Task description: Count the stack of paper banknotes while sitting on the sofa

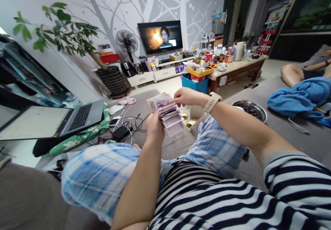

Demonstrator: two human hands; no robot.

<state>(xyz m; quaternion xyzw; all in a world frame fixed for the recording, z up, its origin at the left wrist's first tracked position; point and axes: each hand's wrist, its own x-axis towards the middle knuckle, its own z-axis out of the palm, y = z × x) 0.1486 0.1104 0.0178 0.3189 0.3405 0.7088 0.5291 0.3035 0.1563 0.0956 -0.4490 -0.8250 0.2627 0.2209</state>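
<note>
My left hand (154,124) is closed around the lower end of a fanned stack of banknotes (165,113), held above my knees. My right hand (185,97), with a pale watch (212,102) on the wrist, pinches the top note of the stack between thumb and fingers. The notes are pinkish and purple and spread out to the right. I sit on a grey sofa (281,126) in blue plaid shorts and a striped shirt.
An open laptop (54,119) rests on a green cushion at left, with cables and a charger (121,131) beside it. A metal bowl of dark fruit (249,108) and a blue towel (297,97) lie at right, next to another person's legs (294,74). A cluttered coffee table (232,66) stands ahead.
</note>
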